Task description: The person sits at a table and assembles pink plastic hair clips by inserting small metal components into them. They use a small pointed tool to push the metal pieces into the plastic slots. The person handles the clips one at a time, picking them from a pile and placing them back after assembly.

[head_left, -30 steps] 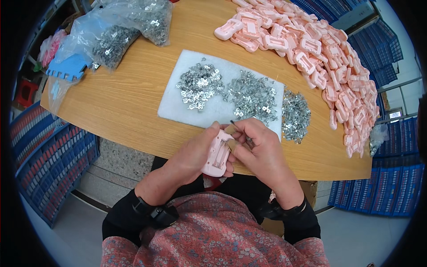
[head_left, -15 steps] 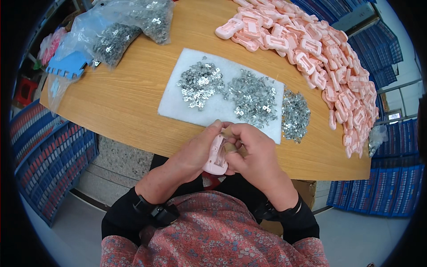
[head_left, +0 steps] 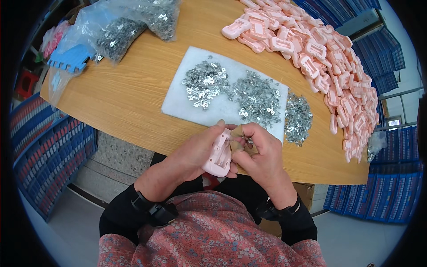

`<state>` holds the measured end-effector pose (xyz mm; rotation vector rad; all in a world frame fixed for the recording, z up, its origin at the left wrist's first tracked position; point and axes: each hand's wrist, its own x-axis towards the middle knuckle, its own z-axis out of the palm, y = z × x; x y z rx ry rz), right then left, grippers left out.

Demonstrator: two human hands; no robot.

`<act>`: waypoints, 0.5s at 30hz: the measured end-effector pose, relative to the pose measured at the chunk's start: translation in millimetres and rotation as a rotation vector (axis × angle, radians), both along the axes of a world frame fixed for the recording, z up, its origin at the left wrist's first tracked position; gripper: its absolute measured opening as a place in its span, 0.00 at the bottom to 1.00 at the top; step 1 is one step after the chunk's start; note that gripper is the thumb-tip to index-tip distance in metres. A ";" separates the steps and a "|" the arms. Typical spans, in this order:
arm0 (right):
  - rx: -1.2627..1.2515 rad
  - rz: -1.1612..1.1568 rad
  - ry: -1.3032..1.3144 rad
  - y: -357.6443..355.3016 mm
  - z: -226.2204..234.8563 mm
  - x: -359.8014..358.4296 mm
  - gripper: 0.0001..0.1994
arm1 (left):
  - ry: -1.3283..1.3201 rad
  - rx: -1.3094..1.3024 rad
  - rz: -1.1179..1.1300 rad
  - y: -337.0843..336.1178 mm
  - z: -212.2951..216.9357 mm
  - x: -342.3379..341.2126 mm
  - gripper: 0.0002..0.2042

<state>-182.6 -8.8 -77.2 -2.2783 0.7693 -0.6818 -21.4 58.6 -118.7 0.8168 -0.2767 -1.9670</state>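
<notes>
My left hand grips a pale pink plastic housing, tilted, its hollow side with a long recess facing up. At the housing's upper right edge is my right hand, with tan covers on its thumb and a fingertip. Those fingers are drawn together; a small glint shows among them, but what they hold is too small to make out. Just beyond both hands lies a white foam pad, bearing a left heap of small metal clips and a right heap of small metal parts.
Another heap of metal parts lies on the wooden table right of the pad. Many pink housings are piled along the far right. Clear bags of metal parts and a blue foam piece occupy the far left. Blue racks flank the table.
My right fingers have drawn back a little from the housing's recess toward its upper right edge. The left hand keeps its hold. The whole view has shifted slightly.
</notes>
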 end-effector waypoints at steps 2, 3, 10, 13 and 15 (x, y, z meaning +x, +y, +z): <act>-0.036 0.005 -0.007 -0.4 -5.3 -0.2 0.14 | -0.001 -0.007 0.009 -0.1 -0.2 -0.6 0.28; -0.064 0.017 -0.008 -1.3 -8.1 -0.9 0.14 | -0.002 -0.008 0.014 -0.4 -0.9 -1.4 0.28; 0.119 -0.108 0.022 -2.8 2.2 -11.9 0.13 | -0.004 -0.028 0.004 -0.2 -9.4 -2.3 0.27; 0.117 -0.098 0.016 -3.4 8.1 -5.5 0.14 | -0.035 -0.055 -0.032 -0.1 -7.9 -1.7 0.27; 0.113 -0.072 0.025 -0.6 8.0 -5.4 0.14 | -0.036 -0.079 -0.033 -0.5 -8.3 -0.7 0.27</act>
